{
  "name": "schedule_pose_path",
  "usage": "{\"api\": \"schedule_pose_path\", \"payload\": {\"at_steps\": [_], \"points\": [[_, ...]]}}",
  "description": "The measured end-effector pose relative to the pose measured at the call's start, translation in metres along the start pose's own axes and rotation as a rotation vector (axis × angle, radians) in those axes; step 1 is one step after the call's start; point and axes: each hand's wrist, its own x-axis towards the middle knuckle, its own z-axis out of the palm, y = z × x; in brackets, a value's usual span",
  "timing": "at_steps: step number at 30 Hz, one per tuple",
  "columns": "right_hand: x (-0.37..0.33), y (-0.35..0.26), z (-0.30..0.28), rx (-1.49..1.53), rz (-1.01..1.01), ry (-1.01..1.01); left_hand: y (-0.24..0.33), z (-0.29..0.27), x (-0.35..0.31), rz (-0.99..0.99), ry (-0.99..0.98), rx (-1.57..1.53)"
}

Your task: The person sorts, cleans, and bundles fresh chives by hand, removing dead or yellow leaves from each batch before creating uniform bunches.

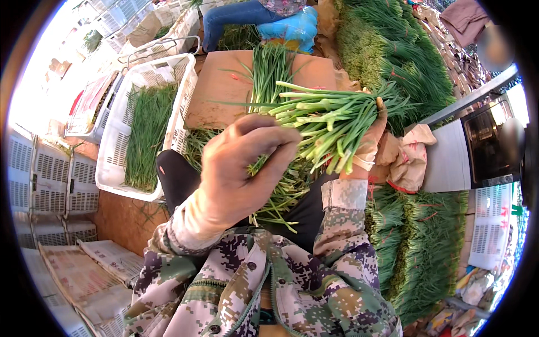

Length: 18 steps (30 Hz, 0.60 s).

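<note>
The right hand [369,141] clasps the bunch [342,112], stems [300,105] pointing left toward the left hand [238,165], whose grip I can't tell.

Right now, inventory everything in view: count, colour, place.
held bundle: one, green, right of centre
board: one, brown, ahead
stalks on board: one bunch, green, ahead
open crate: one, white, ahead left, holding greens
other crates: several, whitish, left and far right
stacked greens: uncounted, green, upper and lower right
loose stalks: uncounted, green, around the lap
crumpled paper: uncounted, brown, right
panel: one, black, far right
cloth: one, mauve, top right
plastic: one piece, blue, top centre
co-worker: one, blue trousers, top centre
jacket: one, camouflage, bottom centre
trousers: one pair, dark, centre
left hand: one, bare, centre
right hand: one, bare, gripping the bundle
</note>
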Motion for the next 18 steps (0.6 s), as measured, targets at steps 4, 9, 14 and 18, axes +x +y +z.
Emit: {"api": "schedule_pose_path", "payload": {"at_steps": [4,9,14,18], "points": [[0.013,0.005,0.009,0.084,-0.044,0.0,-0.014,0.021,0.01,-0.004,-0.138,0.263],[0.009,0.012,0.026,-0.073,-0.105,0.028,-0.055,0.034,0.0,-0.248,-0.174,0.129],[0.001,0.012,0.038,-0.105,-0.126,0.027,-0.056,0.036,0.015,-0.474,-0.277,-0.468],[0.003,0.02,0.037,-0.234,-0.207,0.015,-0.069,0.037,0.027,-0.489,-0.37,-0.523]]}}
